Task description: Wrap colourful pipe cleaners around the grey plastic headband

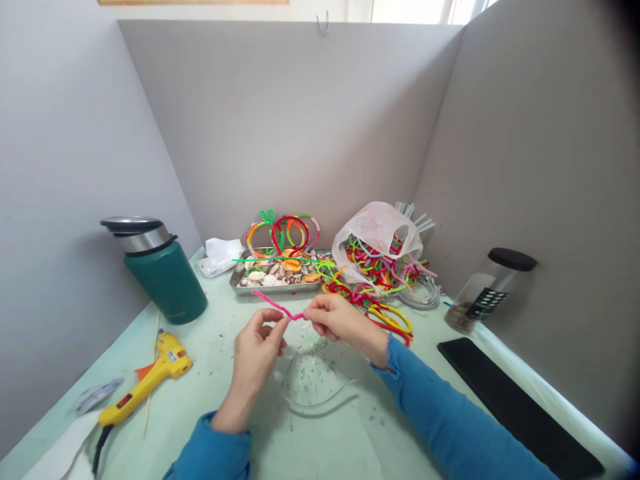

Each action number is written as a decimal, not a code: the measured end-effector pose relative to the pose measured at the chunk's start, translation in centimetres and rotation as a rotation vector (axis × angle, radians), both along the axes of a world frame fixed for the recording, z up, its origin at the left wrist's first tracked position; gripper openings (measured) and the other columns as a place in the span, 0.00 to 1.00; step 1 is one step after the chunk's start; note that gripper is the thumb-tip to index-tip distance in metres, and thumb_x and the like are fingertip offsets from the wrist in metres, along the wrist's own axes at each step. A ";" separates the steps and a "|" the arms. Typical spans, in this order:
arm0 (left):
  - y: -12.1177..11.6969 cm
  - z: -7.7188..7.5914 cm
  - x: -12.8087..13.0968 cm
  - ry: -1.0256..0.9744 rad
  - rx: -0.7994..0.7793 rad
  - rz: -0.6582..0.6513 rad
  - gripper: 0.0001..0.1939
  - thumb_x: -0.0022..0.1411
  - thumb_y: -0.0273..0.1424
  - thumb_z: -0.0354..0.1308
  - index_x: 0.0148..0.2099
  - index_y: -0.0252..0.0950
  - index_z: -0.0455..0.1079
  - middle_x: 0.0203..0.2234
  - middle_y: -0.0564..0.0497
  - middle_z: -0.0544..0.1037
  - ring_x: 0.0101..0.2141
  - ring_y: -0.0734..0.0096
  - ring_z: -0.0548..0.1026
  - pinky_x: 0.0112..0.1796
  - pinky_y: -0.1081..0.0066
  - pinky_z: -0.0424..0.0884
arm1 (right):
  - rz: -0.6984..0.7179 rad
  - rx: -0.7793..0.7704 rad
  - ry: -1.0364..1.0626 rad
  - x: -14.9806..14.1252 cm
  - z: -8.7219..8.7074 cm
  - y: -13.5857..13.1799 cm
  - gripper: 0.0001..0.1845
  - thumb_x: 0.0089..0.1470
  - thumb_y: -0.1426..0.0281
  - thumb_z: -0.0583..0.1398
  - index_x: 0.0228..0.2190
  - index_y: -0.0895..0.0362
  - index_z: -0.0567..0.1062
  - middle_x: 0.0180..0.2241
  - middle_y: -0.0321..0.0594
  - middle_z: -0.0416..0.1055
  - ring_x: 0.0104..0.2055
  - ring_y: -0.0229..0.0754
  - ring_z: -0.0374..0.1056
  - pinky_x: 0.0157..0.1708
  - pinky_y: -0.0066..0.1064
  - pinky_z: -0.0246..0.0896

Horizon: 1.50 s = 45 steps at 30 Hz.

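Note:
A bright pink pipe cleaner (270, 302) is stretched between my two hands above the middle of the table. My left hand (259, 343) pinches it between thumb and fingertips, and its free end sticks out up and to the left. My right hand (341, 321) grips the other end with thumb and forefinger. Between the hands the pipe cleaner bends slightly. On the table below them lies a curved piece of clear tubing (320, 405), with small dark specks around it.
Behind the hands stands a metal tray (273, 289) of shells, with colourful rings (290, 233) on it. A plastic bag (377, 227) spills pipe cleaners. At left are a green bottle (167, 283) and yellow glue gun (145, 383); at right, a jar (493, 287) and black mat (510, 400).

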<state>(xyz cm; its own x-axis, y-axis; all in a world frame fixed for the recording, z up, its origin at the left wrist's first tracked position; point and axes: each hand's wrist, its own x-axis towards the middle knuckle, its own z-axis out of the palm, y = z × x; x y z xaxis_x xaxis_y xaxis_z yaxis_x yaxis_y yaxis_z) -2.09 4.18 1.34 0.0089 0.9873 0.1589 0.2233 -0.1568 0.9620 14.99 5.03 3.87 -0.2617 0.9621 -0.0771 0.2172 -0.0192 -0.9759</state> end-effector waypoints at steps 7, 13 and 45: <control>-0.6 -0.2 0.1 0.395 0.653 0.060 0.10 0.59 0.27 0.51 0.40 0.39 0.73 0.38 0.48 0.76 0.37 0.68 0.74 0.37 0.70 0.70 | -0.008 -0.077 0.127 0.1 0.5 -0.3 0.11 0.50 0.66 0.57 0.21 0.58 0.64 0.13 0.27 0.60 0.11 0.27 0.47 0.10 0.22 0.38; -0.2 -0.8 0.0 0.510 0.746 0.061 0.12 0.59 0.24 0.51 0.42 0.38 0.73 0.39 0.48 0.77 0.38 0.68 0.74 0.40 0.70 0.70 | -0.013 -0.069 0.097 -0.1 0.8 -0.5 0.10 0.51 0.68 0.57 0.21 0.59 0.65 0.13 0.27 0.60 0.11 0.26 0.47 0.10 0.22 0.39; -0.8 -0.2 0.2 0.380 0.664 0.074 0.05 0.57 0.26 0.54 0.34 0.36 0.72 0.31 0.50 0.75 0.26 0.74 0.70 0.29 0.75 0.65 | 0.009 0.044 -0.010 -0.2 -0.2 -0.1 0.11 0.50 0.64 0.57 0.22 0.59 0.66 0.14 0.28 0.60 0.12 0.27 0.49 0.12 0.21 0.42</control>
